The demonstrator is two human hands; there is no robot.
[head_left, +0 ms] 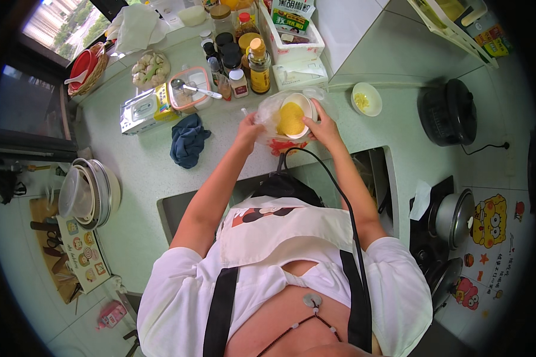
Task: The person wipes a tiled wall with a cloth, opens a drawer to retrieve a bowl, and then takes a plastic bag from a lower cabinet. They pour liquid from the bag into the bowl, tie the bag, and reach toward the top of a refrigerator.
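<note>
Over the counter by the sink, my right hand (pixel 324 127) grips a white bowl (pixel 307 106) by its right rim, thumb over the edge. Yellow fine grain or meal (pixel 290 120) shows at the bowl's left side; whether it lies wholly in the bowl or partly in the bag cannot be told. A clear plastic bag (pixel 269 113) with red print at its lower end surrounds the bowl. My left hand (pixel 250 129) is closed on the bag's left edge.
Bottles and jars (pixel 259 68) stand behind my hands. A small bowl (pixel 366 99) with yellowish bits sits to the right, before a black pot (pixel 449 113). To the left are a blue cloth (pixel 189 141), a wipes pack (pixel 146 111) and a spoon (pixel 193 89) on a container.
</note>
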